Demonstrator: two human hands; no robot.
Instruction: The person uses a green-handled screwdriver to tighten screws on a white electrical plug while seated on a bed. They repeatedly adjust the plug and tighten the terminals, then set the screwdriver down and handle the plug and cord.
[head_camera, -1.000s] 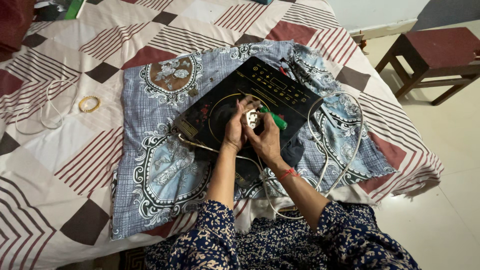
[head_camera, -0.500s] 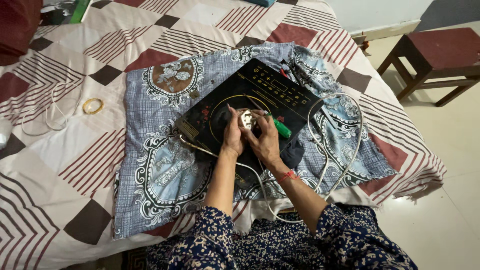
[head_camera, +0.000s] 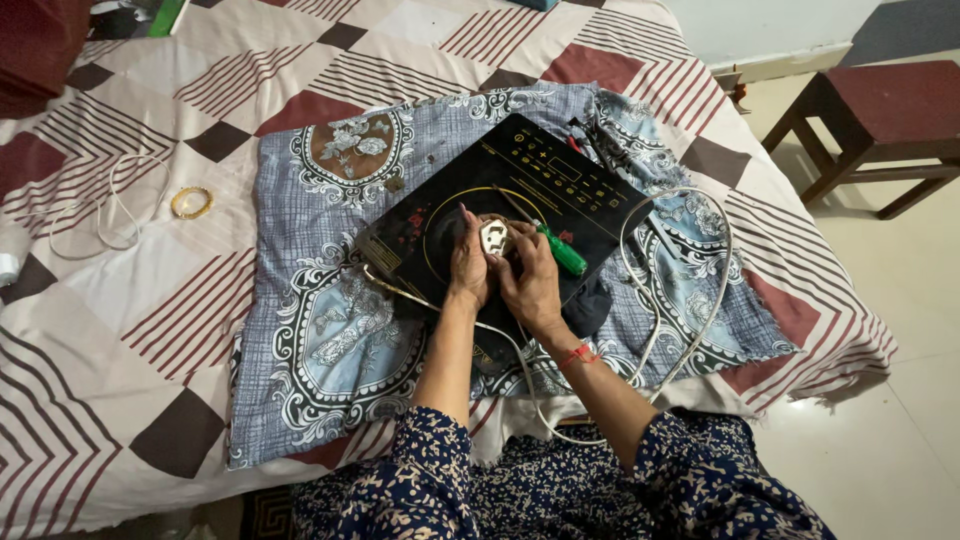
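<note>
A: What is seen nearest the camera?

B: Two sleeves in a dark flowered print, with forearms reaching out over the bed's edge. A white cord (head_camera: 640, 330) is looped beside the right wrist and runs back under the arms.

A: And the hands?

B: The left hand (head_camera: 468, 268) and the right hand (head_camera: 532, 285) are brought together over the black induction cooktop (head_camera: 520, 215). A white electrical plug (head_camera: 494, 237) is pinched between the fingers of both, pins turned upward, above the cooktop's ring marking. Both sets of fingers are closed on the plug.

A: Is a tool in use?

B: A green-handled screwdriver (head_camera: 560, 250) lies just beside the right hand; whether it is gripped or only resting against the fingers cannot be told.

A: What could go wrong?

B: The plug is small and is held by the fingertips only, so it could be dropped onto the glass top, in my judgement. The screwdriver tip could slip off and scratch the surface or jab a finger. The looped cord could be snagged by an elbow and the plug tugged loose.

A: Farther off?

B: A blue patterned cloth (head_camera: 330, 330) is spread beneath the cooktop on a checked bedsheet (head_camera: 150, 300). A yellow bangle (head_camera: 192, 202) lies well to the left, and a wooden stool (head_camera: 880, 120) stands on the floor to the right.
</note>
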